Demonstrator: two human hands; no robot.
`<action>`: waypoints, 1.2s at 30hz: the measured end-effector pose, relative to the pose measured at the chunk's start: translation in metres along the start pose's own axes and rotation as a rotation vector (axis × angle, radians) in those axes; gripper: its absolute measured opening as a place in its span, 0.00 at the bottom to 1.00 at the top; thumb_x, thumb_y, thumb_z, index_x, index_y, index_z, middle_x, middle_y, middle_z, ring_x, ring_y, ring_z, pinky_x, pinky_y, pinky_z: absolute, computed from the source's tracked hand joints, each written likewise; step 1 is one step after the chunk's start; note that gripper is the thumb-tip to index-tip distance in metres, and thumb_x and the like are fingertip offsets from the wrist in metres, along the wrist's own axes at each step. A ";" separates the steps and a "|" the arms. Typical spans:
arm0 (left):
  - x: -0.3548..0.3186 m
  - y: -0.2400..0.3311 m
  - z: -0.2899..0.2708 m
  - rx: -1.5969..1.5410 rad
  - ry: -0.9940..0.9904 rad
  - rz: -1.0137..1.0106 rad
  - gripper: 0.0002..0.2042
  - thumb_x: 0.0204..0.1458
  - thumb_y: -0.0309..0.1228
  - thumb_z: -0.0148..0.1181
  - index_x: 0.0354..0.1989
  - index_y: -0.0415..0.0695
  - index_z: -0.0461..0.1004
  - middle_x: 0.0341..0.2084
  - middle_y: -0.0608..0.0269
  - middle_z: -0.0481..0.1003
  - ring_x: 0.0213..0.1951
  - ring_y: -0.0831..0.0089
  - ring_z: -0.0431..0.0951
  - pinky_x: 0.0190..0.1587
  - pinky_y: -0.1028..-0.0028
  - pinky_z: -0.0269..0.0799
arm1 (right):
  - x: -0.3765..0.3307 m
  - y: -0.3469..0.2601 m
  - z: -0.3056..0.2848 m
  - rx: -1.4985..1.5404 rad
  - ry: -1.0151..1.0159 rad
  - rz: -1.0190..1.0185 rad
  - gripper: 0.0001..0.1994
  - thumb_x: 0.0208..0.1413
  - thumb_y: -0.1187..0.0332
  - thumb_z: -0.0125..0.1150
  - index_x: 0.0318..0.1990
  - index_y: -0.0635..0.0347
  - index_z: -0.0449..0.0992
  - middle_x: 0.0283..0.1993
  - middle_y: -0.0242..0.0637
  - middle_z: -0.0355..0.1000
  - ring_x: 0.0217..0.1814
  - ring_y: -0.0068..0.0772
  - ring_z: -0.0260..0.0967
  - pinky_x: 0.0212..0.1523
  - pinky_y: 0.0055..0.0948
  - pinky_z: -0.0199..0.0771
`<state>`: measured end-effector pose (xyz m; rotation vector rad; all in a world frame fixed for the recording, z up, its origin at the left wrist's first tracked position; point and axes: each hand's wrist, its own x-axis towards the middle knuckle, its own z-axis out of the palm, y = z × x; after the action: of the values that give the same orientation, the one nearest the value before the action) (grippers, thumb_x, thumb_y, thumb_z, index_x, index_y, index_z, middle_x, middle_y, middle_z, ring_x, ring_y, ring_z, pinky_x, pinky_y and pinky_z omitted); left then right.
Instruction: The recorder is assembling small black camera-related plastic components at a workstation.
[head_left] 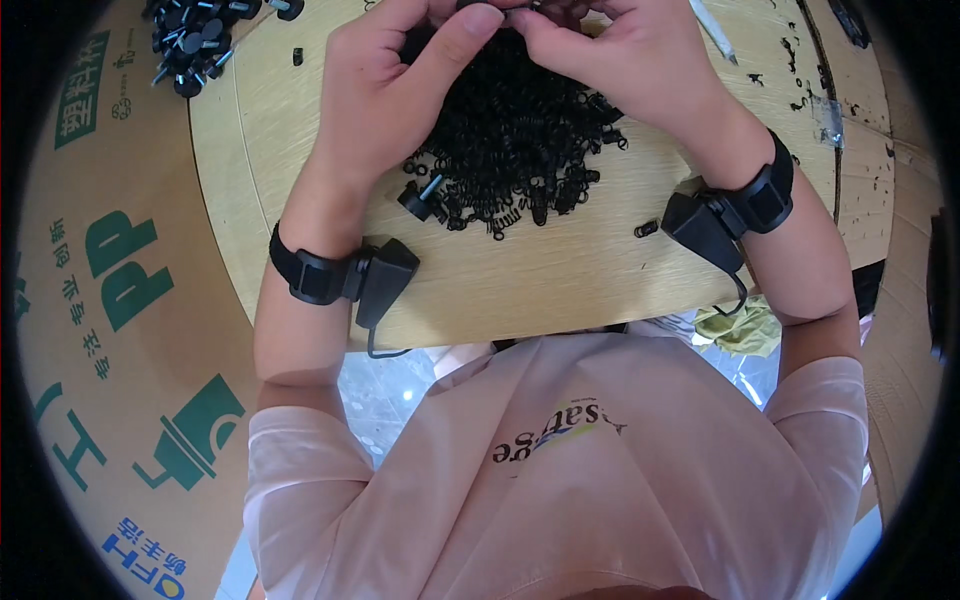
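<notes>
Dark part, top centre: left hand and right hand pinch it, presumably for steadiness. Black coils heaped below, within reach.

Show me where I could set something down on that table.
Bare tabletop shows between the heap of black springs and the near edge, and between the left hand and the tabletop's left edge. It's crowded at the heap and the black-headed bolts, upper left.

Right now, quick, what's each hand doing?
Left hand: closed on a small dark part, mostly cut off.
Right hand: curled inward; grip can't be told.
</notes>
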<state>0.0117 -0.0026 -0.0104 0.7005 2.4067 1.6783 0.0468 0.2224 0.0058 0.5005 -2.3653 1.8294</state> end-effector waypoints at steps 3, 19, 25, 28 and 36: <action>0.002 -0.001 0.004 0.056 -0.011 0.170 0.12 0.65 0.34 0.61 0.46 0.37 0.79 0.30 0.72 0.76 0.32 0.86 0.70 0.35 0.85 0.65 | 0.000 0.005 0.001 0.009 -0.001 0.008 0.06 0.54 0.76 0.67 0.39 0.66 0.83 0.28 0.31 0.77 0.27 0.13 0.68 0.30 0.16 0.69; 0.004 0.009 0.009 0.149 0.028 0.291 0.16 0.54 0.21 0.67 0.51 0.36 0.75 0.23 0.69 0.72 0.27 0.82 0.69 0.34 0.80 0.66 | 0.004 0.004 0.000 0.127 -0.031 0.175 0.09 0.59 0.75 0.64 0.45 0.69 0.81 0.33 0.26 0.77 0.32 0.10 0.68 0.33 0.15 0.70; 0.003 0.013 0.010 0.122 0.011 0.242 0.17 0.55 0.19 0.66 0.53 0.36 0.73 0.24 0.71 0.70 0.27 0.83 0.67 0.33 0.82 0.64 | 0.004 0.009 -0.004 0.108 -0.062 0.128 0.11 0.58 0.75 0.65 0.47 0.69 0.81 0.33 0.26 0.77 0.32 0.10 0.68 0.32 0.15 0.69; 0.003 0.013 0.009 0.108 0.008 0.216 0.17 0.56 0.20 0.65 0.54 0.36 0.73 0.24 0.72 0.70 0.27 0.84 0.67 0.33 0.82 0.64 | 0.004 0.005 -0.003 0.092 -0.059 0.161 0.11 0.58 0.75 0.65 0.47 0.69 0.81 0.33 0.26 0.77 0.31 0.10 0.68 0.31 0.15 0.69; 0.003 0.013 0.009 0.112 0.012 0.209 0.16 0.57 0.22 0.65 0.54 0.37 0.73 0.23 0.72 0.70 0.26 0.84 0.66 0.32 0.82 0.63 | 0.004 0.002 -0.003 0.074 -0.042 0.158 0.11 0.57 0.76 0.66 0.47 0.68 0.82 0.34 0.28 0.79 0.32 0.10 0.68 0.31 0.15 0.69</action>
<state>0.0164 0.0096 -0.0009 0.9924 2.5285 1.6314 0.0422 0.2249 0.0062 0.3728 -2.4355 1.9982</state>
